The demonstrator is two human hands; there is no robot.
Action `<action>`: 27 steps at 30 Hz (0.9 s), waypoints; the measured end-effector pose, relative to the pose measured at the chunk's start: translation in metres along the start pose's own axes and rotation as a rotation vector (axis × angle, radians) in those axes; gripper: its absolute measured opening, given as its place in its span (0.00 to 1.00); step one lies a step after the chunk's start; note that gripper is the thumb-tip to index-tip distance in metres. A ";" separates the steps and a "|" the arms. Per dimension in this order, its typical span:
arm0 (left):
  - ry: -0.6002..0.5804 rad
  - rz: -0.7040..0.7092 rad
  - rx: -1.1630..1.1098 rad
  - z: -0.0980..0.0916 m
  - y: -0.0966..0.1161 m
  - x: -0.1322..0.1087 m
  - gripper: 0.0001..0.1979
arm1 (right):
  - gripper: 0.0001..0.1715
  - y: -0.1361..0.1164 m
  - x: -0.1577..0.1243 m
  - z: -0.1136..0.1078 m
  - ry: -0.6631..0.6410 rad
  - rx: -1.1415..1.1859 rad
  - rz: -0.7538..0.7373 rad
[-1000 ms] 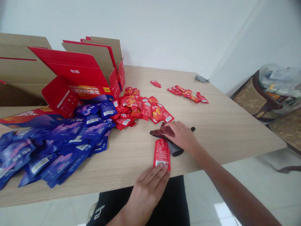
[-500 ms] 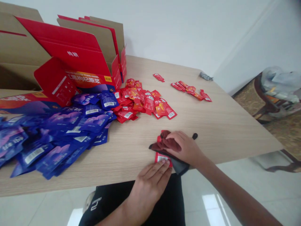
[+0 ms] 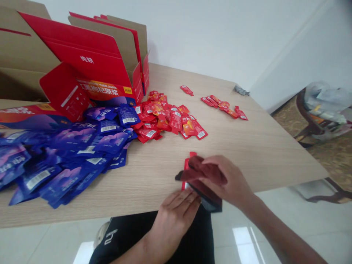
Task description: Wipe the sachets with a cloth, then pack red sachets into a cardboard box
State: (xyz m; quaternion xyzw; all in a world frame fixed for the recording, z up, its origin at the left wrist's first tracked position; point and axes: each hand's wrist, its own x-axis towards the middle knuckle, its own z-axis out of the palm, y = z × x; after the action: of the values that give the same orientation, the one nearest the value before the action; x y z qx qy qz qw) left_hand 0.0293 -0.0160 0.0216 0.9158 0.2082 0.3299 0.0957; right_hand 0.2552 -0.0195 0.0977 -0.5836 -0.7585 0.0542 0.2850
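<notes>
My left hand (image 3: 176,218) lies with its fingers flat at the table's front edge, its fingertips on the lower end of a red sachet (image 3: 186,165). My right hand (image 3: 232,179) is closed round a bunched dark red and black cloth (image 3: 210,170), which hangs past the table edge. This cloth hides most of the sachet; only its upper end and left side show. Beyond my hands is a pile of red sachets (image 3: 165,119). To its left, a heap of larger blue pouches (image 3: 71,154) spreads over the table.
Open red cardboard boxes (image 3: 101,62) stand at the back left of the wooden table (image 3: 261,146), near the wall. Several red sachets (image 3: 224,106) lie in a row at the back right, beside a small grey crumpled item (image 3: 241,90). A chair (image 3: 310,128) holds plastic bags.
My right hand has moved slightly right and down with the cloth, which is bunched up more and covers more of the red sachet. My left hand has stayed in place.
</notes>
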 end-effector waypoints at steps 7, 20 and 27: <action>0.042 0.011 -0.027 0.000 0.001 -0.001 0.19 | 0.15 0.005 -0.004 0.034 -0.118 -0.008 -0.012; -0.141 0.077 0.023 -0.015 -0.008 0.001 0.20 | 0.24 0.049 0.013 0.011 0.540 -0.017 0.398; 0.096 0.153 0.310 0.003 -0.010 0.001 0.17 | 0.35 0.060 -0.044 0.020 0.723 0.275 0.750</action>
State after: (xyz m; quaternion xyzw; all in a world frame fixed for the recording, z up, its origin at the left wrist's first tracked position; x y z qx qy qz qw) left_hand 0.0287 -0.0065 0.0170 0.9158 0.1909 0.3436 -0.0823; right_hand 0.3035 -0.0356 0.0400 -0.7531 -0.3376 0.0468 0.5628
